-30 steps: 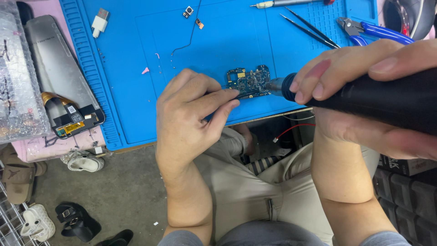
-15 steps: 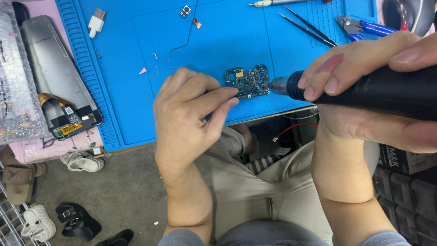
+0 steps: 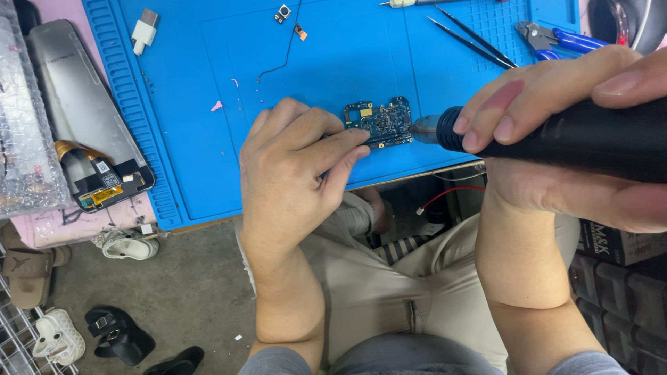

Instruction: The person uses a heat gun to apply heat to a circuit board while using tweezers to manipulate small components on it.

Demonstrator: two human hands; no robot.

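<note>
The left hand (image 3: 292, 167) lies on the blue work mat (image 3: 208, 76), near its front edge; its fingers are bent together and the forefinger and thumb press on the left side of a small blue circuit board (image 3: 381, 122), which lies flat on the mat; whether a thin tool is between these fingers, I cannot tell. The right hand (image 3: 570, 132) is closed around a thick black electric screwdriver (image 3: 577, 139), held almost level; its metal tip (image 3: 421, 128) touches the right edge of the board. Further back on the mat lie two thin black tweezers (image 3: 472, 38) and blue-handled pliers (image 3: 556, 38), well apart from the board; a white charger plug (image 3: 144, 31) lies at the back left. Left of the mat rests a phone back cover (image 3: 76, 111) with a flex cable at its lower end, beside bubble wrap (image 3: 21, 118). Under the table edge the person's beige trousers (image 3: 389, 292) show, and shoes (image 3: 125, 244) stand on the floor.
</note>
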